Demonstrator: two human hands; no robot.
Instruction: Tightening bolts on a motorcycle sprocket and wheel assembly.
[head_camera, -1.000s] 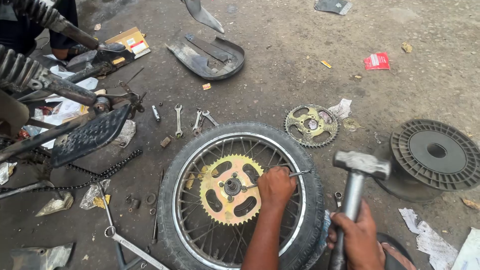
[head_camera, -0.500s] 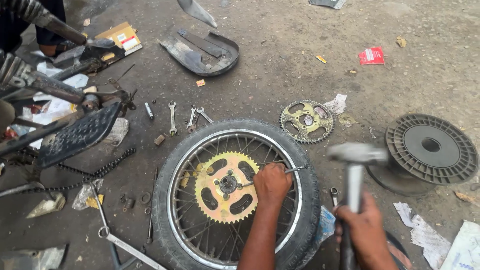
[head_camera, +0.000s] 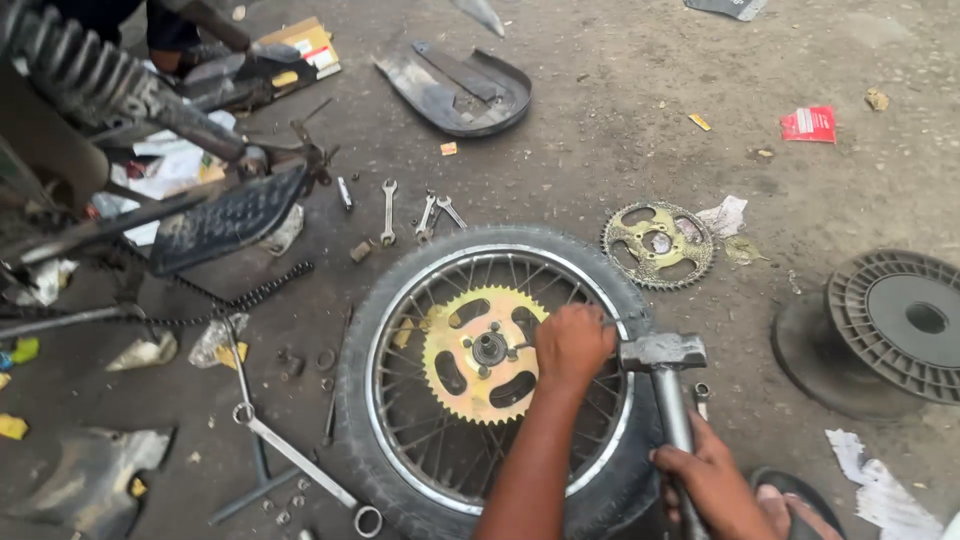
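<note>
Wheel (head_camera: 400, 440) lies flat on ground, spoked, tyre on; it is the landmark. Gold sprocket (head_camera: 450, 372) sits on wheel hub, centre. Black disc (head_camera: 905, 325) well right of wheel. 2nd sprocket (head_camera: 657, 243) just beyond wheel's upper right. Hammer (head_camera: 665, 375) over wheel's right rim, head beside left fist. Left hand (head_camera: 573, 345) closed on thin rod (head_camera: 612, 322) at sprocket's right edge. Right hand (head_camera: 712, 482) gripping hammer handle. 3 spanners (head_camera: 388, 211) above wheel.
</note>
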